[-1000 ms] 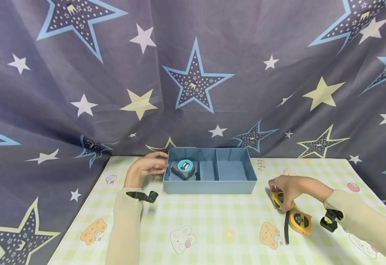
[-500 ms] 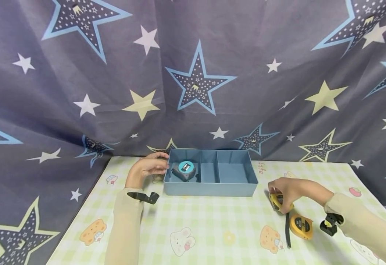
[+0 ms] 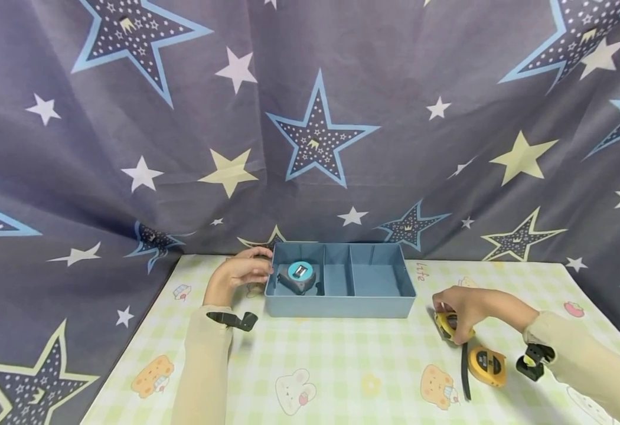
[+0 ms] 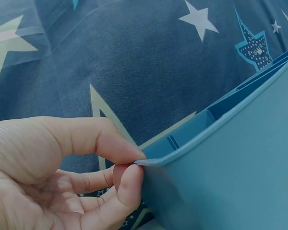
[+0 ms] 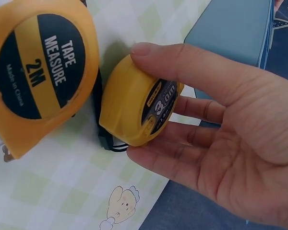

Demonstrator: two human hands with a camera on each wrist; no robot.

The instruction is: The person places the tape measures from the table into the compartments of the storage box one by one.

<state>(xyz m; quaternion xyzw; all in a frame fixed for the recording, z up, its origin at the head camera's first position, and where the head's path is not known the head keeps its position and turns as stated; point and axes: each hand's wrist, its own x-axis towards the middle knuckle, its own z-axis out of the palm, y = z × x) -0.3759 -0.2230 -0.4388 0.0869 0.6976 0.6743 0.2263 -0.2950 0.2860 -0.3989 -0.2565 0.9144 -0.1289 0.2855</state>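
Observation:
My left hand (image 3: pixel 239 273) is at the left end of a blue divided storage box (image 3: pixel 336 306). In the left wrist view, its thumb and fingertips pinch the box's rim at a corner. A grey tape measure with a turquoise face (image 3: pixel 298 276) lies in the box's left compartment. To the right of the box, my right hand (image 3: pixel 466 308) grips a yellow 3 m tape measure (image 5: pixel 129 103) between thumb and fingers, close to the table. Nearer me, beside that hand, lies an orange-yellow 2 m tape measure (image 3: pixel 486 366). A black strap (image 3: pixel 465 372) extends along its left side.
A table with a green checked cover (image 3: pixel 342 366) bears all of these. Right behind the box hangs a dark curtain (image 3: pixel 289 200) printed with stars. Two thin dividers split the box into a left, a narrow middle and a right compartment.
The whole head view has shifted slightly downward. Both hands keep their places, the left at the box's end and the right on the yellow tape measure.

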